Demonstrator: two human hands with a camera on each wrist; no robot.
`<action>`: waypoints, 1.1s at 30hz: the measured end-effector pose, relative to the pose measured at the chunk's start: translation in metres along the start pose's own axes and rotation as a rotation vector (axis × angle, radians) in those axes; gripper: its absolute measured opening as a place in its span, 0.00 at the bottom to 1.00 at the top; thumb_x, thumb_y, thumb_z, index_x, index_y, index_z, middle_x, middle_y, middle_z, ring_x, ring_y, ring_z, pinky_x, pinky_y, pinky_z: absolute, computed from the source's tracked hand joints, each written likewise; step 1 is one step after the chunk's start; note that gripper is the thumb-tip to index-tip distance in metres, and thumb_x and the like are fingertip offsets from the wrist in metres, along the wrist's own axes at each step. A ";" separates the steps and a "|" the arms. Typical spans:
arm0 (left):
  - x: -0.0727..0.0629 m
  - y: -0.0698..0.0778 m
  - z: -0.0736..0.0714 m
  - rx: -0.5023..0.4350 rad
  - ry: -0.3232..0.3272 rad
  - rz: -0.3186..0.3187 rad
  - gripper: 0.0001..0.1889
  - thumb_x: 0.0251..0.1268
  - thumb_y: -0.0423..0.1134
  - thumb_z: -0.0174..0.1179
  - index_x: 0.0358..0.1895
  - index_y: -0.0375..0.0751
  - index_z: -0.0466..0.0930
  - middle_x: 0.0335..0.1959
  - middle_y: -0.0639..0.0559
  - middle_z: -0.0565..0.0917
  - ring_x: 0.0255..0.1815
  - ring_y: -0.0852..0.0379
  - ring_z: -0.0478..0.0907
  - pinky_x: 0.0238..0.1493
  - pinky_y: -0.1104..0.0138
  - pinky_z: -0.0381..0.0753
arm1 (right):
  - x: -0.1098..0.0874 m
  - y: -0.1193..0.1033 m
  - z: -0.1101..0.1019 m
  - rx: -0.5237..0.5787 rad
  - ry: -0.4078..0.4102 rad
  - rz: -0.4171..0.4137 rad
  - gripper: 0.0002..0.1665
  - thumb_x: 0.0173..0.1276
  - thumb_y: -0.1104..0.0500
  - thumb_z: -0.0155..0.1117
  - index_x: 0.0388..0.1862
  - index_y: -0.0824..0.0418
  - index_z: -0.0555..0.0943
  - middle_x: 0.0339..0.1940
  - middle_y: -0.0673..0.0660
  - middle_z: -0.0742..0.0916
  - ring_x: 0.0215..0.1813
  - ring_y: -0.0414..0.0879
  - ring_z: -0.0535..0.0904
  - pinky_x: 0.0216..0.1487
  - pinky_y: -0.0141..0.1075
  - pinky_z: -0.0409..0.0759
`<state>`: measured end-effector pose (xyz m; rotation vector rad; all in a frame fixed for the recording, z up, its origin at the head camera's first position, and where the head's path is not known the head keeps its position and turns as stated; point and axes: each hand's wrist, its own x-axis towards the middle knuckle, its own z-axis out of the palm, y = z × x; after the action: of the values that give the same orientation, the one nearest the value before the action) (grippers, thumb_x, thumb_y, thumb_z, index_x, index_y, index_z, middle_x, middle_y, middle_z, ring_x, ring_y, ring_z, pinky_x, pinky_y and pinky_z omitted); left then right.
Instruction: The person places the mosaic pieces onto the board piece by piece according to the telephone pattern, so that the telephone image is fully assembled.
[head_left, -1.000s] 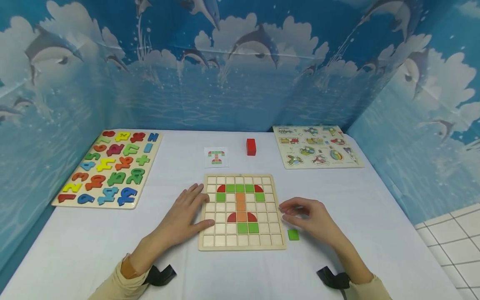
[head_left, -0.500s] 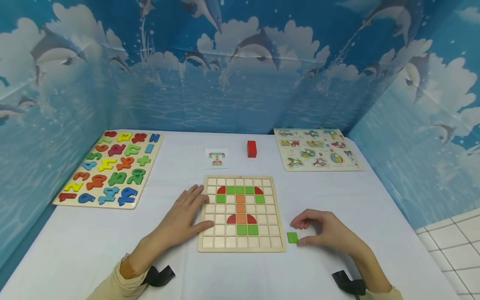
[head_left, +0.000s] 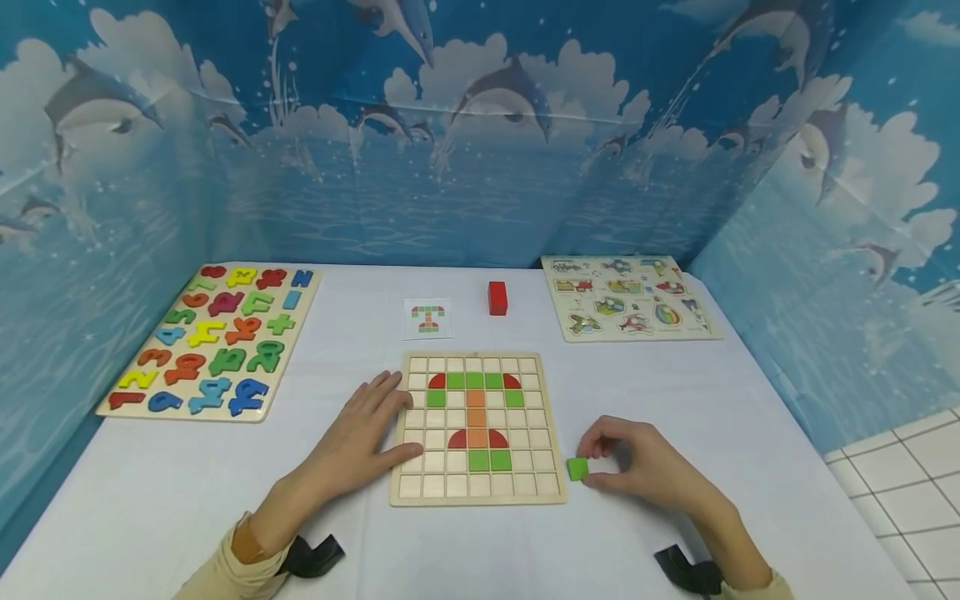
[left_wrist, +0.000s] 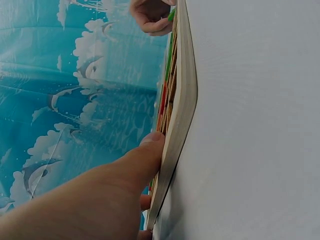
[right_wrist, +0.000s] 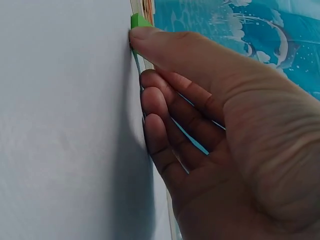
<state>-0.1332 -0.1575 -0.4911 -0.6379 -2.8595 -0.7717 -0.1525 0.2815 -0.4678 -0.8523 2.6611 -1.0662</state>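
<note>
In the head view, my right hand point(head_left: 637, 458) pinches a small green square tile point(head_left: 577, 469) between thumb and fingers, just beyond the right edge of a wooden grid board point(head_left: 455, 487). The tile sits tilted. Seen from the right wrist, the thumb presses against one side of the green tile point(right_wrist: 141, 21). My left hand point(head_left: 363, 433) rests with fingers spread on the board's left edge; the left wrist view has its thumb point(left_wrist: 149, 150) lying along that edge. Red quarter-rounds, green squares and an orange column form a pattern on the grid.
A small card point(head_left: 428, 335) with a similar coloured pattern lies behind the board, next to a red block point(head_left: 497, 298). To the left is a number puzzle point(head_left: 272, 383), and a picture puzzle point(head_left: 611, 335) lies back right. A dolphin-print cloth point(head_left: 337, 225) encloses the table.
My right hand has moved from beside the board's right edge, back and toward the body, to the green tile. It now pinches the tile, which was lying flat before.
</note>
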 end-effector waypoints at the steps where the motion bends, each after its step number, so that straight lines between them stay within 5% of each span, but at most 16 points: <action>1: 0.000 0.000 0.000 0.000 0.000 0.001 0.32 0.67 0.63 0.68 0.64 0.48 0.73 0.83 0.37 0.63 0.86 0.36 0.53 0.84 0.39 0.53 | 0.000 0.000 0.000 0.005 0.004 0.005 0.21 0.55 0.56 0.87 0.41 0.41 0.84 0.37 0.40 0.87 0.40 0.39 0.81 0.44 0.30 0.82; 9: 0.001 0.001 0.001 -0.005 0.000 -0.004 0.32 0.67 0.63 0.68 0.64 0.48 0.73 0.83 0.37 0.63 0.86 0.36 0.53 0.84 0.39 0.52 | 0.003 -0.008 0.001 0.121 0.001 0.045 0.15 0.62 0.60 0.81 0.39 0.44 0.84 0.36 0.43 0.88 0.36 0.41 0.83 0.43 0.33 0.84; 16: 0.001 0.002 -0.001 -0.004 -0.007 -0.002 0.32 0.66 0.62 0.69 0.64 0.48 0.73 0.82 0.37 0.63 0.86 0.36 0.54 0.84 0.39 0.53 | 0.022 -0.034 0.013 0.256 0.078 0.009 0.11 0.68 0.64 0.75 0.45 0.53 0.84 0.40 0.49 0.89 0.38 0.44 0.85 0.45 0.34 0.88; 25: 0.000 0.000 -0.002 -0.024 0.002 0.005 0.32 0.66 0.62 0.69 0.64 0.47 0.73 0.83 0.37 0.63 0.86 0.35 0.54 0.84 0.39 0.53 | 0.060 -0.085 0.056 0.260 0.151 -0.045 0.11 0.68 0.64 0.75 0.45 0.51 0.87 0.39 0.46 0.90 0.36 0.42 0.85 0.42 0.34 0.88; 33: -0.001 0.001 -0.002 -0.027 0.009 0.008 0.31 0.66 0.60 0.70 0.63 0.46 0.74 0.82 0.36 0.64 0.86 0.35 0.54 0.84 0.39 0.53 | 0.080 -0.110 0.081 0.212 0.082 -0.049 0.07 0.68 0.64 0.76 0.40 0.53 0.88 0.31 0.44 0.89 0.31 0.38 0.84 0.34 0.31 0.86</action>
<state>-0.1320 -0.1579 -0.4885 -0.6473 -2.8415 -0.8118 -0.1419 0.1249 -0.4479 -0.8518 2.5424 -1.3940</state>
